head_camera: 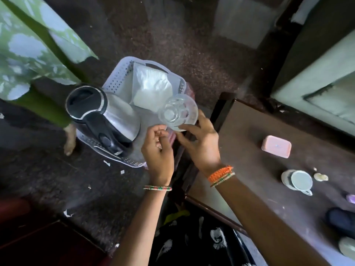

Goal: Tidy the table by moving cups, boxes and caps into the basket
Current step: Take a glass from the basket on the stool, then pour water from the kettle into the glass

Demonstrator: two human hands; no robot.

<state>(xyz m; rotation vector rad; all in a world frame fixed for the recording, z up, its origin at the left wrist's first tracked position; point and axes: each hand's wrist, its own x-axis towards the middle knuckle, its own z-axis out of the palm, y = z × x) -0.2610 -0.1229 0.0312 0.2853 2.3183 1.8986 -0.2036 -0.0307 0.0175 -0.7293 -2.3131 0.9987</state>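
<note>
A: Where's the clear glass cup (177,114)?

B: Held over the pale perforated plastic basket (115,77) on the floor, just off the edge of the dark brown wooden table (259,169). Right hand (199,143) has fingers closed on its lower rim; left hand (157,148) loosely curled beside it, fingertips at the rim, can't tell if it really grips

A: Handling?

B: Rigid, smooth, breakable I'd say. Slippery, so hold by the wall or rim with both hands and set it down softly, not drop

A: Room in the basket?

B: Tight. Steel kettle with black handle (103,116) and folded white cloth (151,89) fill most of it

A: Still on the table?

B: Pink rectangular plastic box (276,146), white ceramic mug (299,181), small pale cap (320,177)

A: Unclear bits?

B: Basket floor hidden under kettle and cup; dark object at the right edge cut off, can't identify
</note>
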